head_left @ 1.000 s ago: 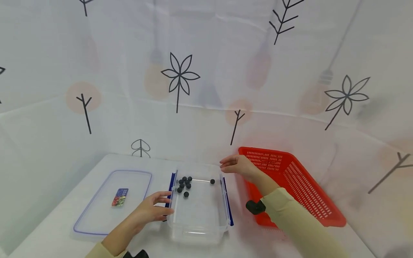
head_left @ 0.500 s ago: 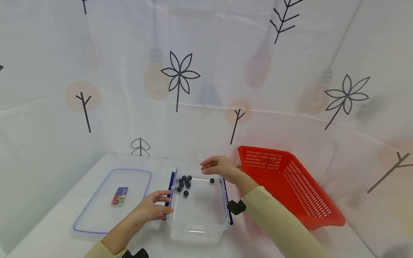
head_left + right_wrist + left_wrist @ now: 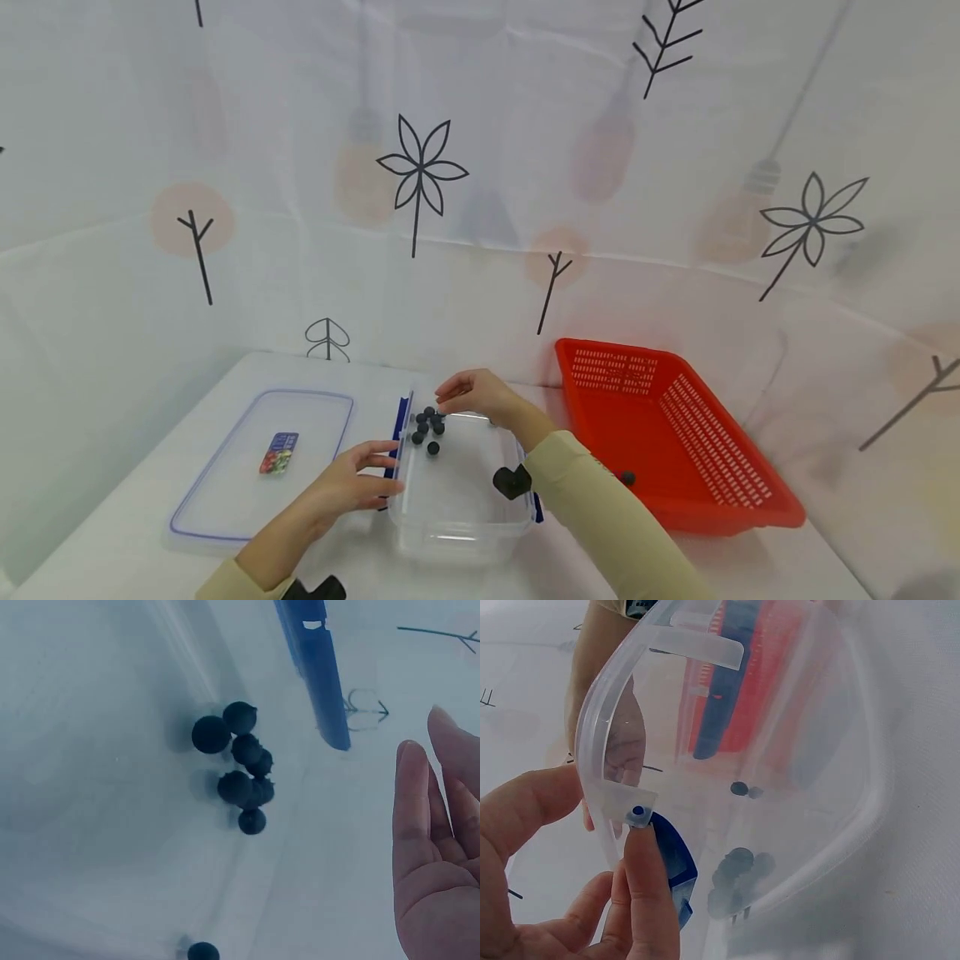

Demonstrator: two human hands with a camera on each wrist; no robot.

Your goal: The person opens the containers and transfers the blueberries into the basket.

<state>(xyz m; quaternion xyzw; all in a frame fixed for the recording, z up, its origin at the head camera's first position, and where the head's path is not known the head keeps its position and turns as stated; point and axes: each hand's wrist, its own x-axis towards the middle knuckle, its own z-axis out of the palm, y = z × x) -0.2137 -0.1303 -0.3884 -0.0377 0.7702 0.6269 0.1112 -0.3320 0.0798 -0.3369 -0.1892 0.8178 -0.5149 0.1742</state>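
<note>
A clear plastic box (image 3: 461,483) with blue side latches stands in the middle of the table. Several dark round blueberries (image 3: 235,787) cluster in its back left part, with another (image 3: 203,952) lying apart. At the box's left side, my left hand (image 3: 348,482) touches the rim and wall; in the left wrist view a fingertip rests by the blue latch (image 3: 675,859). My right hand (image 3: 480,396) is over the box's back end, close to the cluster. Nothing is seen between its extended fingers. A blueberry (image 3: 628,477) shows in the red basket (image 3: 675,433), partly behind the right sleeve.
To the left lies a clear flat lid (image 3: 232,500) with a violet edge. It bears a small printed label (image 3: 280,452). The red basket stands right of the box, with the right forearm passing in front. A patterned cloth (image 3: 480,200) hangs behind the table.
My right hand has moved left from beside the basket to over the box's back end near the blueberry cluster. The basket's blueberry has come into sight. The left hand stays at the box.
</note>
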